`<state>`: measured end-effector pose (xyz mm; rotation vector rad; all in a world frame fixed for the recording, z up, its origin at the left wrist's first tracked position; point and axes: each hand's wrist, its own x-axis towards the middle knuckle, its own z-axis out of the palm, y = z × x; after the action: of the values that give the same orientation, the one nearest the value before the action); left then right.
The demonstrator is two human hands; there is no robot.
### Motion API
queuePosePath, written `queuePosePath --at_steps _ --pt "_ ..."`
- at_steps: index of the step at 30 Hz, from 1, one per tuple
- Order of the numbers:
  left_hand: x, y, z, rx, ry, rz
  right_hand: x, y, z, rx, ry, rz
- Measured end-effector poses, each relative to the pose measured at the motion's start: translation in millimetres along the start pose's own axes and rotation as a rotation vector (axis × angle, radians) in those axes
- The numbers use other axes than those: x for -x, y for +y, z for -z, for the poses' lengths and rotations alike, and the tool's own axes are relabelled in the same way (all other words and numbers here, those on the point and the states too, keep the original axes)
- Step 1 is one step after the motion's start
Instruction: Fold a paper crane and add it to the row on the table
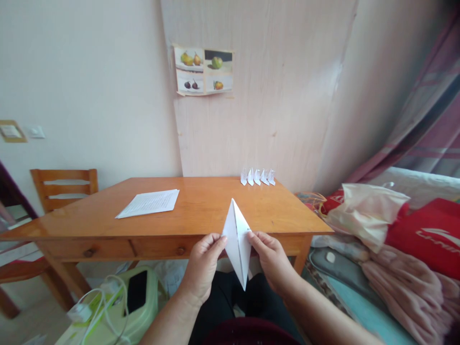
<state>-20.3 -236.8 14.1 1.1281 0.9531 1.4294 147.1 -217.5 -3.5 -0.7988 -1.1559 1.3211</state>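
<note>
A white folded paper (pixel 237 244), shaped like a long diamond with a crease or slit down its middle, is held up in front of the table's near edge. My left hand (pixel 203 263) pinches its left corner, thumb on the near face. At the right corner, my right hand (pixel 271 256) grips it the same way. The fingers behind the paper are partly hidden. One point of the diamond is up, the other hangs over my lap. Several small white folded-paper figures (pixel 257 177) stand in a row at the table's back right.
The wooden table (pixel 204 206) has drawers and bears a stack of printed sheets (pixel 148 203). Lower left, a light green stool (pixel 143 306) holds a black phone (pixel 137 291) and white cables. A wooden chair (pixel 64 187) is at left; bags (pixel 370 211) and a pink cloth (pixel 406 282) lie right.
</note>
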Motion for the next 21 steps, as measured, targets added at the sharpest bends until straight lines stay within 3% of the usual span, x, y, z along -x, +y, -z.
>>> queuePosePath --at_steps 6,14,21 --pt "1.9 -2.3 -3.5 0.077 -0.065 0.059 1.8 2.8 2.6 0.103 -0.002 0.067" --pt "2.1 -7.9 -5.2 0.081 -0.108 0.023 2.8 2.5 2.2 0.17 0.027 0.133" --pt "3.6 -6.0 -9.2 0.096 -0.128 -0.008 5.1 5.3 -1.5 -0.007 -0.023 0.019"
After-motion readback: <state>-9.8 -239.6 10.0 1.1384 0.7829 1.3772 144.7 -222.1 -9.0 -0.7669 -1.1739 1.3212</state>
